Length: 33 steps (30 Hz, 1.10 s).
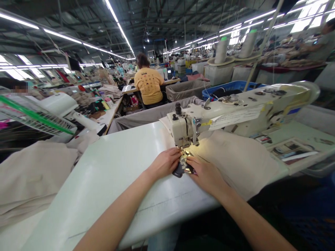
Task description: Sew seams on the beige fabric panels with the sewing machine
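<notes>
A cream sewing machine (pixel 235 111) stands on a pale green table (pixel 117 174), its lit needle area (pixel 186 148) just beyond my fingers. Both of my hands meet under the needle on a small dark piece (pixel 183 167). My left hand (pixel 164 162) grips its left side, fingers curled. My right hand (pixel 206 174) presses on its right side, resting on beige cloth (pixel 235 160) that spreads out to the right under the machine arm. What the dark piece is I cannot tell.
A pile of beige cloth (pixel 31 174) lies to my left. Ahead, a person in a yellow shirt (pixel 148 85) sits with their back to me. Grey fabric bins (pixel 146 115), a blue crate (pixel 230 87) and thread cones (pixel 222 50) stand behind the machine. Small tools (pixel 293 151) lie at right.
</notes>
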### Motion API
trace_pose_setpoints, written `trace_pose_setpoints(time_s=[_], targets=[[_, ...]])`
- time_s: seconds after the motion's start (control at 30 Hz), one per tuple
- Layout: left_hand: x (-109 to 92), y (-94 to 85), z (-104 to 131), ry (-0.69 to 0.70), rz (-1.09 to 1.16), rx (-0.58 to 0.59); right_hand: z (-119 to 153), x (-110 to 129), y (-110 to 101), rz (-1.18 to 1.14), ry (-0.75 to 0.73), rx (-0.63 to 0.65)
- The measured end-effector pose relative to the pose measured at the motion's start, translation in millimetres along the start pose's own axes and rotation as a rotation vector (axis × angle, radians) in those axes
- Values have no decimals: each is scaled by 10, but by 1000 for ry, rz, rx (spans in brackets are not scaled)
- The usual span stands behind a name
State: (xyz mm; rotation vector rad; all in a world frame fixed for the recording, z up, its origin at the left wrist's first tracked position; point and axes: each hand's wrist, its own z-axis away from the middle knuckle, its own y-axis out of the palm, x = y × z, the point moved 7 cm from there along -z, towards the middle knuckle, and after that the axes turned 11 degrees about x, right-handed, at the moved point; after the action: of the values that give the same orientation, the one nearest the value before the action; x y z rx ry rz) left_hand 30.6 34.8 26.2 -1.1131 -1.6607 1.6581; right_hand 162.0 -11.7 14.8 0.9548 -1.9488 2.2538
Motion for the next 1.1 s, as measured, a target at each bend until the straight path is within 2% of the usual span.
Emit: trace_pose_setpoints(time_s=[0.2,0.33,0.4,0.5,0.6,0.7,0.9,1.1], targets=[[40,16,-9,-1,-9,-5,1,10,-8,11,16,5],[23,1,8,-50,-13,-6,32,35,-26,-2,5,-17],[-41,-18,40,-117,-25,1,60,30,-29,-9,-4,-48],[-248,-24,117,-201,-37,46,121,-10,-20,-22,-20,-102],[-523,9,190,-201,-10,102,188,-45,20,-34,-57,-108],[-699,34,231,-171,50,94,243,-41,74,-26,-102,-64],[-749,63,240,-114,104,8,285,-6,119,41,-96,-5],[-751,90,226,-79,9,55,248,5,121,68,-67,32]])
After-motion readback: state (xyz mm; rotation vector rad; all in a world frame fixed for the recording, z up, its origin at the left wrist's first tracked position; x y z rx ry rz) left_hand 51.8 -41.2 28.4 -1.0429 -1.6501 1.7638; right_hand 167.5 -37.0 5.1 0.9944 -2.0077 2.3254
